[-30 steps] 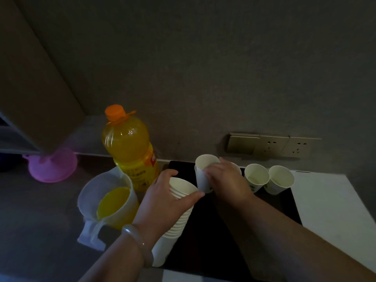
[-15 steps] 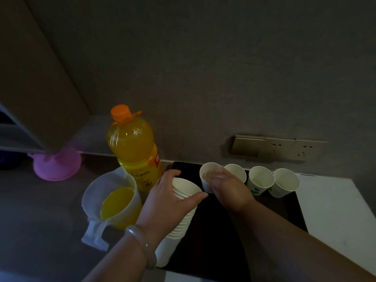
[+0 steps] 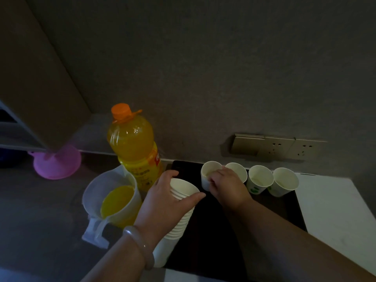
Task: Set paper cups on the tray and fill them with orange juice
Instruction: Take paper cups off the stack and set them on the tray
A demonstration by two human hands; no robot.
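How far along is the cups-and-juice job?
Done: three cups stand in a row on the tray. In hand: the right hand holds a fourth cup at the row's left end; the left hand grips the cup stack. Left: all four look empty; juice waits in the jug.

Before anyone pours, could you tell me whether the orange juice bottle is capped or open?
Capped: the orange cap sits on the neck of the upright juice bottle.

The left grip (image 3: 164, 202) holds a tilted cup stack (image 3: 179, 231) at the left edge of the tray (image 3: 213, 231). The right grip (image 3: 227, 186) pinches the leftmost cup (image 3: 205, 178) of four upright along its back. Bottle (image 3: 132, 143) and jug (image 3: 114, 200) stand left.
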